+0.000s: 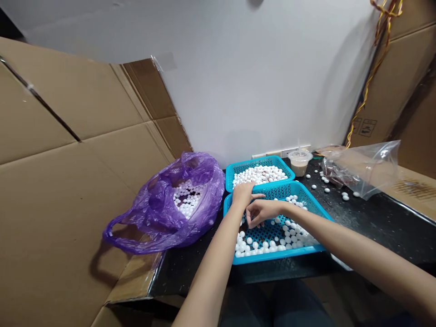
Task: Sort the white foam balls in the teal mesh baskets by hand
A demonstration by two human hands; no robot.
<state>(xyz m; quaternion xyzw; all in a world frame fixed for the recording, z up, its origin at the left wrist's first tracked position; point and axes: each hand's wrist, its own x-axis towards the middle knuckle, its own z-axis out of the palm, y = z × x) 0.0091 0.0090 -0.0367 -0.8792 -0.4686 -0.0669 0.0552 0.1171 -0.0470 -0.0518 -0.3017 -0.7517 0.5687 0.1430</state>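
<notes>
Several smooth white oval pieces (295,236) line the front and right sides of the near blue plastic basket (272,259). My right hand (262,211) is down inside this basket, its fingers curled together; whatever they pinch is hidden. Just left of it, my left hand (243,193) hangs over the basket's back left corner, one finger stretched out to the right and the others mostly hidden. Behind stands a second blue basket (289,169), with a thick layer of white pieces (260,175). A purple plastic bag (150,213) to the left lies open, with more white pieces (188,197) inside.
A lidded plastic cup (299,162) of tan liquid stands at the back right. Beside it lies a clear plastic bag (368,165) with dark contents. Loose white pieces (327,190) dot the black tabletop (378,231). Cardboard walls (68,204) enclose both sides; twisted wires (369,86) hang right.
</notes>
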